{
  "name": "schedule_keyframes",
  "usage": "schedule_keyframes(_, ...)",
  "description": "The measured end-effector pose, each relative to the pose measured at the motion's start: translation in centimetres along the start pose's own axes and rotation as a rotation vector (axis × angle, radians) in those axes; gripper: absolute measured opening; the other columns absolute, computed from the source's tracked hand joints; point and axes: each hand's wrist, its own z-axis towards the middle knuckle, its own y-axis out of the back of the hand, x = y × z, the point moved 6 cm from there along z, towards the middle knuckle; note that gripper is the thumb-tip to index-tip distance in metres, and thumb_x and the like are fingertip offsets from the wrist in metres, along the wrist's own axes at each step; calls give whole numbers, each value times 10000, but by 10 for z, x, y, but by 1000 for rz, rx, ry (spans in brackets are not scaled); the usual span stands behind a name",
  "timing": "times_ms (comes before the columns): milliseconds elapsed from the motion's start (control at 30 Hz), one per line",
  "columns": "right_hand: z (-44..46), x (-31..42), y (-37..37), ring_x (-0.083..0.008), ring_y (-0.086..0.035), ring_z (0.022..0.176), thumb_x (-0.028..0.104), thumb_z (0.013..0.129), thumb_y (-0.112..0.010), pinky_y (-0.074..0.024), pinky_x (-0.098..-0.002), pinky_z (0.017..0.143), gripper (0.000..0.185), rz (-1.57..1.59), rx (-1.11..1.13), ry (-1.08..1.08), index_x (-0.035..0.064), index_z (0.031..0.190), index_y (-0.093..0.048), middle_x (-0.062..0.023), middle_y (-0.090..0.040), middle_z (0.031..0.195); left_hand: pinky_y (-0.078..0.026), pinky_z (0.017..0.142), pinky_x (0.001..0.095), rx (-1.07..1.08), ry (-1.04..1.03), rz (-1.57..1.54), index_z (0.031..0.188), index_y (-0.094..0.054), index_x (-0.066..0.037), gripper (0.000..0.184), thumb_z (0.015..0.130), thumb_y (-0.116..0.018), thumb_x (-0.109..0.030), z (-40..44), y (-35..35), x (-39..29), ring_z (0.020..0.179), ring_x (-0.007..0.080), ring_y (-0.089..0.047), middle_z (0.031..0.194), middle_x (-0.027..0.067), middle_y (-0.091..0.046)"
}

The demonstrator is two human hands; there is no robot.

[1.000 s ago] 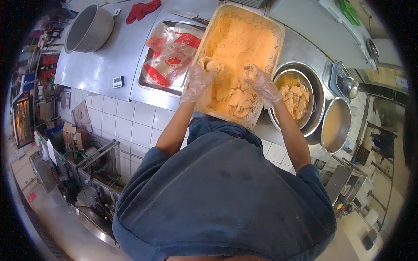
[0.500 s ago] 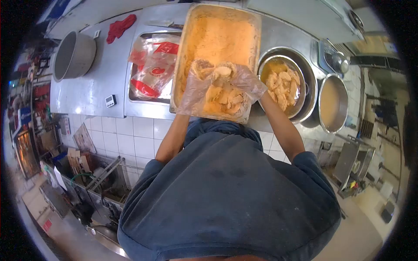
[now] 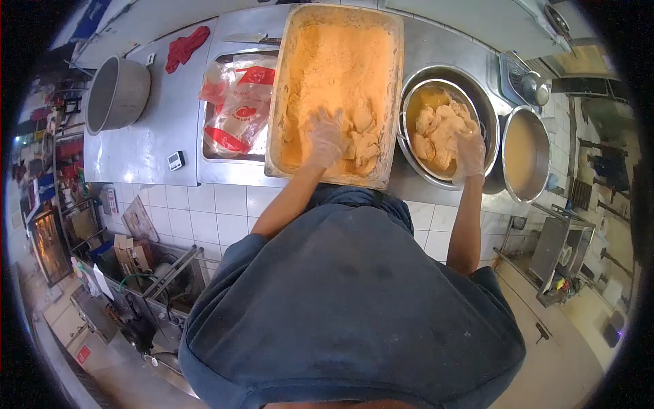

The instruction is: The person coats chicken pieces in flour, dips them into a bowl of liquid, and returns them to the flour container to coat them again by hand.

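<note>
My left hand (image 3: pixel 325 142), in a clear plastic glove, lies with fingers spread on the orange-tan flour in a large rectangular tub (image 3: pixel 278 109). Beside its fingers, flour-coated chicken pieces (image 3: pixel 365 146) sit in the tub's near right part. My right hand (image 3: pixel 470 158), also gloved, reaches into a round metal bowl (image 3: pixel 407 126) at its right side. Its fingers are closed on a piece of chicken (image 3: pixel 449 133) among several wet pieces there; the fingertips are partly hidden. Yellowish liquid shows at the bowl's far side.
The bowl sits inside a wider metal basin (image 3: pixel 492 102). To its right is a pot of cloudy liquid (image 3: pixel 524 153). Left of the tub are a tray with red-and-white plastic bags (image 3: pixel 238 109), a knife (image 3: pixel 248 38), a timer (image 3: pixel 176 160), a red cloth (image 3: pixel 187 49) and a deep pot (image 3: pixel 119 95).
Both hands were together over the tub, holding coated pieces. My right hand has moved right into the bowl. My left hand has opened on the flour.
</note>
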Motion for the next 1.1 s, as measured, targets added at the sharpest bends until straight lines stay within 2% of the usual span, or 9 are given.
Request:
schedule_keyframes(200, -34, 126, -40, -361, -660, 988, 321, 885, -644, -509, -437, 863, 429, -214, -326, 488, 46, 1214, -627, -205, -692, 1028, -515, 662, 410, -94, 218, 262, 1221, -596, -20, 529, 851, -654, -393, 4, -95, 0, 850, 286, -593, 987, 192, -561)
schedule_keyframes(267, -35, 197, -74, -365, -652, 994, 333, 899, -600, -515, -448, 850, 390, -64, 219, 338, 55, 1170, -644, -202, -684, 1056, -513, 618, 395, 35, 207, 86, 1131, -637, -22, 430, 841, -659, -338, 17, -17, 4, 787, 273, -606, 886, 156, -578)
schedule_keyframes(333, -8, 189, -144, -348, -683, 867, 339, 916, -607, -509, -450, 787, 416, -90, -76, 984, 16, 1173, -653, -125, -724, 940, -515, 604, 399, 125, 179, -35, 1074, -664, -30, 365, 837, -661, -307, 26, -5, 9, 770, 264, -629, 821, 136, -606)
schedule_keyframes(467, 64, 150, -269, -362, -697, 898, 340, 850, -620, -530, -464, 799, 373, -645, 295, 546, 15, 1007, -712, -195, -727, 955, -533, 634, 416, -20, 102, -233, 1050, -669, -48, 328, 838, -679, -298, 23, -27, 27, 818, 265, -681, 785, 116, -669)
schedule_keyframes(667, 41, 139, -268, -406, -684, 978, 370, 793, -659, -530, -474, 858, 447, -485, 541, 433, -6, 1031, -696, -281, -696, 1020, -554, 704, 316, -24, 664, -1730, 1087, -644, -52, 231, 879, -726, -110, -4, -12, 66, 843, 193, -678, 932, 62, -700)
schedule_keyframes(800, 47, 134, -284, -406, -661, 1041, 325, 806, -663, -526, -466, 895, 472, -489, 564, 425, -8, 1140, -648, -295, -668, 1098, -555, 706, 285, 35, 616, -2169, 1148, -615, -50, 278, 886, -705, -44, -13, 1, 66, 842, 169, -664, 997, 59, -679)
schedule_keyframes(900, 25, 145, -262, -381, -631, 1103, 260, 880, -636, -513, -435, 935, 433, -364, 478, 560, 7, 1230, -593, -275, -639, 1187, -566, 763, 314, 76, 885, -2362, 1210, -581, -24, 315, 920, -674, -102, -20, 9, 61, 903, 211, -675, 1072, 102, -677)
schedule_keyframes(967, -1, 147, -251, -342, -624, 1114, 187, 921, -619, -503, -408, 962, 410, -770, 369, 1074, 9, 1285, -555, -236, -631, 1231, -562, 809, 334, 159, 1156, -2422, 1247, -576, -10, 335, 935, -652, -109, -25, 19, 55, 945, 241, -677, 1096, 96, -679)
schedule_keyframes(1100, -30, 186, -204, -262, -601, 1165, 248, 965, -618, -473, -358, 1005, 487, 209, 578, 725, -14, 1361, -512, -203, -611, 1296, -545, 843, 340, 1, 391, -1465, 1284, -570, -7, 346, 975, -572, -165, -21, 79, 62, 984, 267, -662, 1136, 101, -678)
